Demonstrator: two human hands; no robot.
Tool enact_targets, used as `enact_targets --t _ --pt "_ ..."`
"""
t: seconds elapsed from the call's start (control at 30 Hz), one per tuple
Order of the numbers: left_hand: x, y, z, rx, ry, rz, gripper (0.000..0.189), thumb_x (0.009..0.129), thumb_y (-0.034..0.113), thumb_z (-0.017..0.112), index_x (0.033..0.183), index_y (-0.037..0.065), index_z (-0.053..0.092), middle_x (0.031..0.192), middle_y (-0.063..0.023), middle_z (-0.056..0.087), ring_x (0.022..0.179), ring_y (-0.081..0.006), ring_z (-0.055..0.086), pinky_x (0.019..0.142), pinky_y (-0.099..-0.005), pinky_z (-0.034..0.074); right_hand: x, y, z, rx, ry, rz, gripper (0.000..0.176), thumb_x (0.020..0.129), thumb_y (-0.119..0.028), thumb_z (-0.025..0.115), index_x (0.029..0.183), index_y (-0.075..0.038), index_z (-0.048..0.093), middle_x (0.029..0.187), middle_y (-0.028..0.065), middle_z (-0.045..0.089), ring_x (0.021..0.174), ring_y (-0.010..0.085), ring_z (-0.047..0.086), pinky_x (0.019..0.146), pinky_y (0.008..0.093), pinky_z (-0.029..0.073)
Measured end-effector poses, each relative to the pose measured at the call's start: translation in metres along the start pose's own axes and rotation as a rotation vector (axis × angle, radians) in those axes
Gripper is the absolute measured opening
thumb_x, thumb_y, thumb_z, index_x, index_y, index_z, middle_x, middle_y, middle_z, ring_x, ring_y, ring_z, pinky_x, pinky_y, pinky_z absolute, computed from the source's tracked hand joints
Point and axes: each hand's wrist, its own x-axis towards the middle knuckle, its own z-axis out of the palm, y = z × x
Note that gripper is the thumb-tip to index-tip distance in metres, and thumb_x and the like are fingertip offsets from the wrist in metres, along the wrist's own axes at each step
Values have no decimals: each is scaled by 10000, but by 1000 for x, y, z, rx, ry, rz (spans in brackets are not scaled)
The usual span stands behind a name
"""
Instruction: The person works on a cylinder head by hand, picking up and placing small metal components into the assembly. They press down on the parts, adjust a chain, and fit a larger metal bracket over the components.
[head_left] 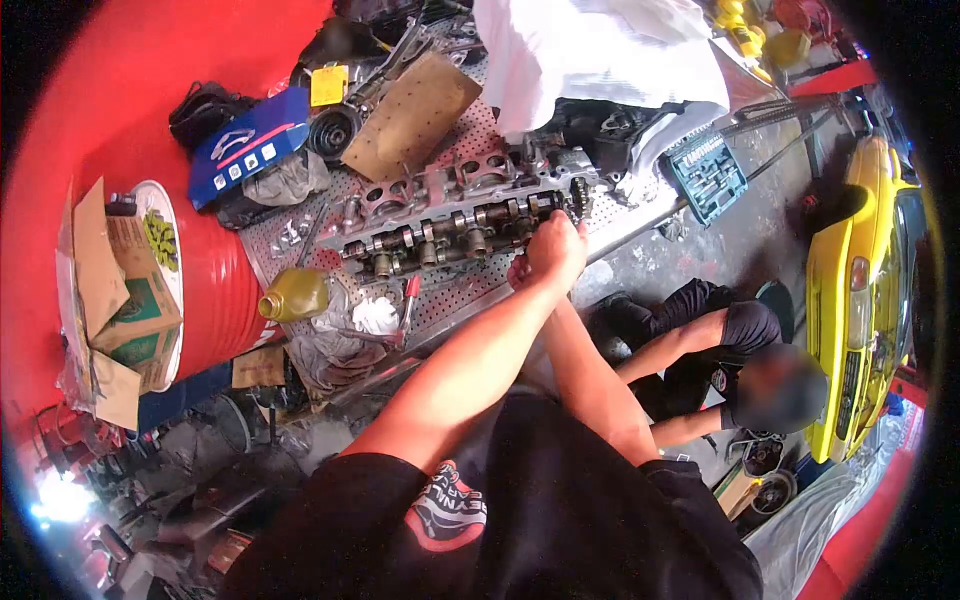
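A long metal cylinder head (pixel 428 245) with a camshaft lies on the perforated metal bench (pixel 440 318). My left hand (pixel 556 250) is closed at its right end, just below the toothed sprocket (pixel 580 200); what the fingers hold is hidden. Under my left wrist, my right hand (pixel 518 271) shows only curled fingers by the head's lower edge, and I cannot make out what they grip. My forearms cross.
A red-handled tool (pixel 411 300), white crumpled cloth (pixel 376 316) and yellowish bottle (pixel 294 295) lie on the bench's near side. Cardboard (pixel 412 115), a blue box (pixel 247 146) and a teal socket set (pixel 708 175) lie beyond. Another person (pixel 752 328) crouches at the right, near a yellow car (pixel 850 290).
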Motion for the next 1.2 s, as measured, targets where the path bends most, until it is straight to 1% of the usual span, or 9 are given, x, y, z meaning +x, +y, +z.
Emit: enact_targets --t 0.13,0.3,0.4,0.53,0.57,0.7,0.93,1.07,1.2 --pt "7 3 10 -37 38 -133 291 837 287 537 849 1 593 816 -236 645 814 -394 635 741 -480 506 -2 -1 1 45 -29 -20 272 939 -258 423 1025 -25 536 915 107 596 803 241 586 742 390 491" --pt "12 -2 6 35 14 -69 332 818 320 525 879 3 601 834 -245 641 816 -407 630 745 -492 501 -7 1 -1 91 -80 -64 308 941 -269 418 1064 -16 543 959 118 605 840 249 593 761 399 491" --pt "9 4 6 51 19 -113 327 820 315 533 892 2 597 856 -246 636 835 -410 621 755 -496 486 -19 -19 3 51 62 -95 387 943 -282 406 1193 -3 505 1083 146 588 923 265 592 812 414 486" --pt "3 8 13 -10 22 -139 314 842 308 519 880 5 596 836 -249 635 819 -413 623 745 -502 487 -24 -33 9 47 -76 -175 389 941 -284 403 1179 5 506 1100 138 589 963 276 592 818 418 491" --pt "4 7 15 -18 38 -129 317 844 313 520 872 7 597 828 -250 634 814 -416 621 741 -501 488 -29 -37 11 -31 145 -202 370 941 -267 407 1160 10 518 1069 132 602 948 271 596 799 403 494" --pt "3 0 14 11 59 -93 320 859 309 490 842 10 603 811 -249 629 800 -417 617 725 -498 485 -29 -42 12 -398 266 -214 313 940 -231 416 1128 -12 538 1022 129 613 920 256 601 775 379 495" --pt "0 -3 21 -65 9 -109 372 871 342 465 786 3 591 806 -247 624 806 -416 611 747 -493 470 4 -33 -17 -80 113 -332 246 928 -188 426 1049 -14 553 1004 155 614 872 254 621 758 358 513" --pt "4 -5 13 -187 13 -153 298 830 274 588 951 3 561 847 -226 637 810 -402 620 733 -472 481 -26 -43 14 -326 212 -292 271 933 -179 396 1083 -18 553 1022 156 615 885 261 623 790 365 513" --pt "-10 9 -6 -241 177 82 373 801 194 646 1076 22 462 880 -208 617 829 -395 610 727 -475 474 -29 -46 7 -437 16 -338 319 939 -180 390 1149 12 534 1057 156 610 914 268 623 808 371 512"
